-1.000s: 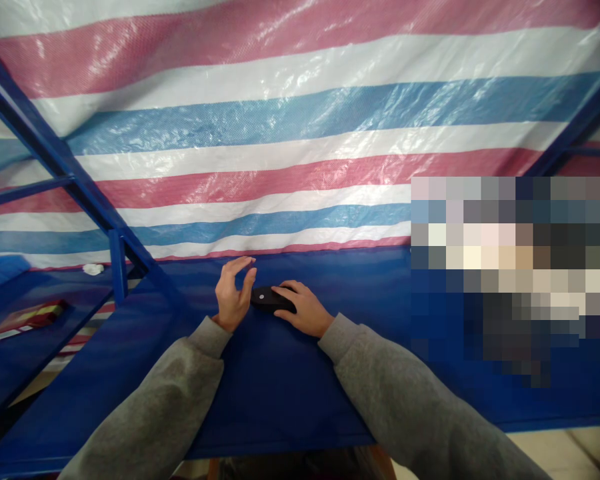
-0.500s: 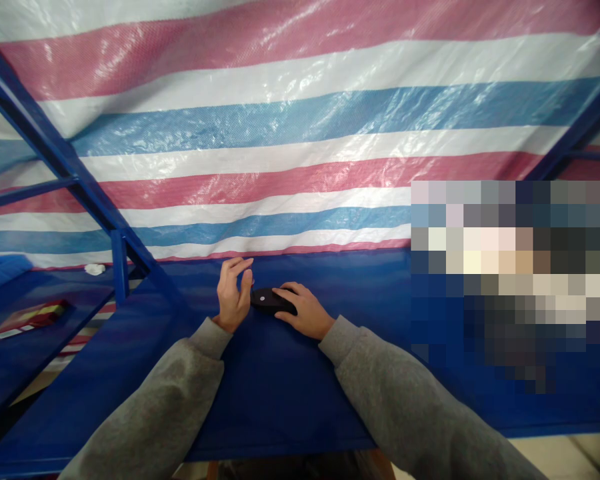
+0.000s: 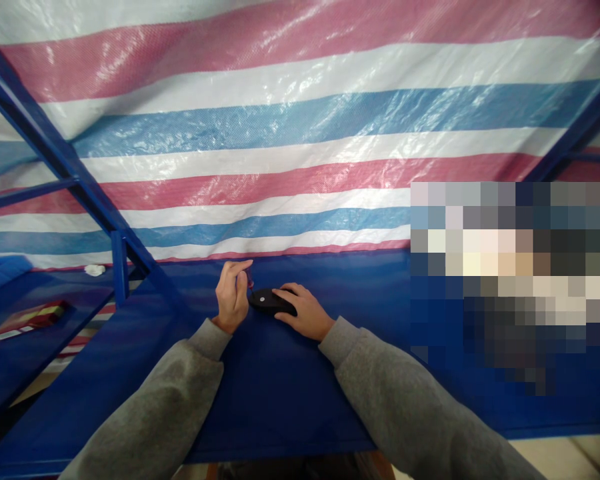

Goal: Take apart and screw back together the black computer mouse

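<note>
A black computer mouse (image 3: 266,302) with a small round pale mark lies on the blue tabletop (image 3: 280,393). My right hand (image 3: 307,312) is closed over its right end, fingers on top and thumb along the near side. At the mouse's left end, my left hand (image 3: 231,299) is held upright, with thumb and fingers closed on a slim screwdriver (image 3: 251,277). Its reddish-purple, see-through handle shows partly between the fingers. The thin dark shaft points down to the mouse's left end; whether the tip touches is too small to tell.
A striped plastic sheet (image 3: 280,127) hangs behind the table. To the left stand a blue metal frame (image 3: 75,167), a red box (image 3: 30,320), a crumpled white piece (image 3: 95,270) and a blue tray (image 3: 3,270). A pixelated area covers the right side.
My left hand's fingers have shifted slightly, and more of the screwdriver's handle shows now. My right hand and the mouse stay almost in place.
</note>
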The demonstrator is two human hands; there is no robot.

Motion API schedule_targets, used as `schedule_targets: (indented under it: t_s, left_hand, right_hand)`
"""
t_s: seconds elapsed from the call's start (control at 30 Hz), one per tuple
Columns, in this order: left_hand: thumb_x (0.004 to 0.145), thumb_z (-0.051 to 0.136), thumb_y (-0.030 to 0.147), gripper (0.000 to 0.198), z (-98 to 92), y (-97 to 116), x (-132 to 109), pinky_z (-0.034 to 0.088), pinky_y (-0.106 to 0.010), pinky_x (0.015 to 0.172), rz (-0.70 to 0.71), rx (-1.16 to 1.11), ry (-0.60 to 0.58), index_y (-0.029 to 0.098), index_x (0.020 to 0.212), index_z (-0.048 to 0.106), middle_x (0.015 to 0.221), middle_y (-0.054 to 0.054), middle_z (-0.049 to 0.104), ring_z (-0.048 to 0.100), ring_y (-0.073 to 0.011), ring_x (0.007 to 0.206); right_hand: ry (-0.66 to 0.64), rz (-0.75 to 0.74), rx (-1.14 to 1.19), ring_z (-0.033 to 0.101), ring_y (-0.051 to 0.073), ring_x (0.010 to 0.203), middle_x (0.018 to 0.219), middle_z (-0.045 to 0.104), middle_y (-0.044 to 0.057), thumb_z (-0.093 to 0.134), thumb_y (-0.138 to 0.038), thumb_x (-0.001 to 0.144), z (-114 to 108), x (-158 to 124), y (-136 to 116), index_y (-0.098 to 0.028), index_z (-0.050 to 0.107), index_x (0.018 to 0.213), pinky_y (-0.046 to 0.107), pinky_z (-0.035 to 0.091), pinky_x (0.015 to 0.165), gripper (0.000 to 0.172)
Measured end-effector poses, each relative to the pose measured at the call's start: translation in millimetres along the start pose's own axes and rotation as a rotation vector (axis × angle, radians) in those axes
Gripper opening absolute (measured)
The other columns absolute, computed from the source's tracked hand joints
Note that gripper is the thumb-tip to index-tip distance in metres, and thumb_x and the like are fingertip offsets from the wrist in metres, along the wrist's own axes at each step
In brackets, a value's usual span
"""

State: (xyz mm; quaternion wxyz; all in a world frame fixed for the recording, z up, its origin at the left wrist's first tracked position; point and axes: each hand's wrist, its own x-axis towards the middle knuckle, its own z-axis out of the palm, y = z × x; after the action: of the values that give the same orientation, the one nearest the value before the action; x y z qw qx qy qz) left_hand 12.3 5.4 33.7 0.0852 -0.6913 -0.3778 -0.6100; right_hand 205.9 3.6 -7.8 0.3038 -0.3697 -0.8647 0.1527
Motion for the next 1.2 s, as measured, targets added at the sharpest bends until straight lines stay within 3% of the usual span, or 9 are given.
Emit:
schedule_targets:
  t_s: [0.2, 0.5, 0.87, 1.07, 1.2]
  left_hand:
    - [0.094, 0.038, 0.018, 0.026, -0.5, 0.9, -1.0, 0.046, -0.029, 0.066, -0.024, -0.049, -0.023, 0.017, 0.111, 0.057, 0.083, -0.003, 0.054, 0.053, -0.0118, 0.069]
    - [0.092, 0.044, 0.021, 0.022, 0.3, -2.6, -2.0, 0.050, -0.034, 0.076, 0.022, 0.050, 0.007, 0.017, 0.108, 0.058, 0.100, -0.009, 0.053, 0.055, -0.0173, 0.091]
    - [0.088, 0.049, 0.017, 0.019, -0.1, -2.0, 0.6, 0.048, -0.037, 0.081, 0.068, 0.038, 0.018, 0.016, 0.106, 0.058, 0.100, -0.009, 0.055, 0.055, -0.0186, 0.094]
    - [0.088, 0.052, 0.021, 0.017, 1.0, -0.9, 0.0, 0.050, -0.032, 0.072, 0.017, 0.001, 0.001, 0.016, 0.103, 0.058, 0.101, -0.010, 0.060, 0.059, -0.0192, 0.095]
    - [0.089, 0.052, 0.025, 0.019, 2.6, -2.2, -4.6, 0.050, -0.027, 0.063, -0.087, -0.049, -0.052, 0.016, 0.105, 0.057, 0.095, -0.008, 0.064, 0.061, -0.0134, 0.075]
  right_hand:
    - [-0.006, 0.006, 0.000, 0.047, 0.024, 0.114, 0.124, 0.052, 0.010, 0.065, -0.035, 0.081, -1.0, -0.1, -1.1, -0.021, 0.050, 0.130, 0.041, 0.038, 0.101, 0.054]
    - [0.006, -0.002, 0.000, 0.048, 0.024, 0.113, 0.123, 0.052, 0.009, 0.065, -0.035, 0.081, -1.2, -0.3, -1.2, -0.022, 0.050, 0.130, 0.042, 0.039, 0.101, 0.053]
    - [0.003, -0.009, 0.001, 0.048, 0.024, 0.112, 0.123, 0.052, 0.009, 0.065, -0.035, 0.082, -1.6, 0.1, -2.5, -0.020, 0.050, 0.130, 0.041, 0.039, 0.100, 0.053]
    - [0.007, -0.007, 0.001, 0.048, 0.024, 0.112, 0.123, 0.052, 0.009, 0.065, -0.036, 0.082, -1.6, -0.4, -1.5, -0.022, 0.050, 0.130, 0.042, 0.039, 0.100, 0.052]
    - [0.009, -0.010, 0.003, 0.048, 0.024, 0.112, 0.123, 0.052, 0.009, 0.065, -0.035, 0.081, -1.5, -0.6, -1.1, -0.020, 0.050, 0.130, 0.041, 0.039, 0.101, 0.053]
